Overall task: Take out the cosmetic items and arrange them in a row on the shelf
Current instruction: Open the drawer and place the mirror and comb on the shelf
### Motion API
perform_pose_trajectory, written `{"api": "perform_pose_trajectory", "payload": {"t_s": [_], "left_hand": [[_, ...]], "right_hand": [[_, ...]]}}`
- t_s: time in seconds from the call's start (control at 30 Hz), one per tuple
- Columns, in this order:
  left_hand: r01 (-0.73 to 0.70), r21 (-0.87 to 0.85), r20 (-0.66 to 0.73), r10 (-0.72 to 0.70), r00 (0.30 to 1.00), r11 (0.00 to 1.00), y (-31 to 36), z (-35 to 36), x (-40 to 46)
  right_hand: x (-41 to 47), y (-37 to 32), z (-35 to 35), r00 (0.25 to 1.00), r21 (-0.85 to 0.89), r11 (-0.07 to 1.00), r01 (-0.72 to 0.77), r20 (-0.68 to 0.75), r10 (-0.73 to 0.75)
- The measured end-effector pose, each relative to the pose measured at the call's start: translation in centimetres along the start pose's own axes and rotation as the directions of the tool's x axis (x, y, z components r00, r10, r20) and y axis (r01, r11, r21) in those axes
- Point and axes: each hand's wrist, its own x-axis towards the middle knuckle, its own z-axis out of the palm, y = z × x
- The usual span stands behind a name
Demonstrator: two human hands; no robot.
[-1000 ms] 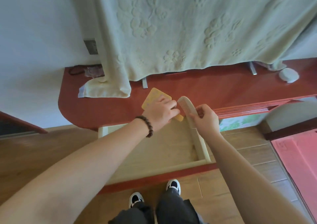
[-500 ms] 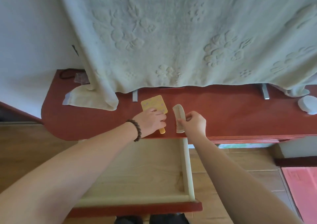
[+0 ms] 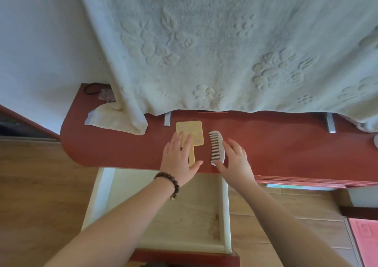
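Near the centre of the frame, on the red shelf [image 3: 114, 150], a yellow paddle-shaped hand mirror [image 3: 190, 135] and a white comb [image 3: 217, 148] lie flat side by side, close but not touching. The left hand [image 3: 178, 160] is spread open with its fingers resting on the mirror's lower plate and beside its handle; nothing is pinched in its grip. The right hand [image 3: 235, 160] is likewise open, fingers splayed just right of the comb, thumb near its lower end; whether it actually touches the comb is hard to say. Both items look light, thin and stiff, likely plastic, and probably a little slick on the polished wood, so they should slide with a light push. The mirror is best taken by its narrow handle, the comb by its solid spine, away from the teeth. Each runs lengthwise up the frame: the mirror's head points toward the pale hanging cloth [image 3: 225, 52], handle toward the open drawer [image 3: 225, 215] below; the comb's teeth face left toward the mirror.
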Motion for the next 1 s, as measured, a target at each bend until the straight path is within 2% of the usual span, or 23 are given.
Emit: {"api": "perform_pose_trajectory", "payload": {"t_s": [0.1, 0.17, 0.23, 0.37, 0.53, 0.63, 0.9, 1.0], "left_hand": [[0.136, 0.046, 0.068, -0.139, 0.988, 0.99, 0.5, 1.4, -0.2], [0.148, 0.075, 0.069, -0.153, 0.986, 0.986, 0.3, 2.0, -0.2], [0.126, 0.09, 0.07, -0.133, 0.989, 0.988, -0.1, 2.1, 0.0], [0.089, 0.111, 0.096, -0.1, 0.99, 0.99, -0.8, 1.4, 1.3], [0.052, 0.095, 0.135, -0.064, 0.989, 0.994, -1.2, 0.5, 2.5], [0.067, 0.078, 0.107, -0.075, 0.991, 0.995, -1.2, 0.1, 1.7], [0.067, -0.01, -0.023, -0.067, 0.997, 0.998, -3.8, -1.6, -7.1], [0.07, 0.01, -0.059, -0.069, 0.996, 0.998, -5.7, -1.3, -11.8]], "right_hand": [[-0.2, 0.4, 1.0, 0.99, -0.25, 0.959, 0.132, 0.076, -0.116], [0.1, 0.4, 1.7, 0.986, -0.333, 0.934, 0.13, 0.139, -0.088], [0.4, 0.3, 2.1, 0.988, -0.358, 0.925, 0.123, 0.131, -0.081], [1.3, -0.1, 2.7, 0.994, -0.353, 0.929, 0.108, 0.07, -0.089], [2.1, -0.8, 3.1, 0.996, -0.323, 0.943, 0.079, 0.062, -0.062], [1.9, -1.1, 2.9, 0.997, -0.304, 0.951, 0.051, 0.071, -0.031], [-5.4, -3.6, 3.1, 0.999, -0.182, 0.983, 0.014, -0.049, -0.023], [-10.3, -4.7, 5.2, 0.998, -0.207, 0.978, 0.006, -0.062, -0.019]]}}
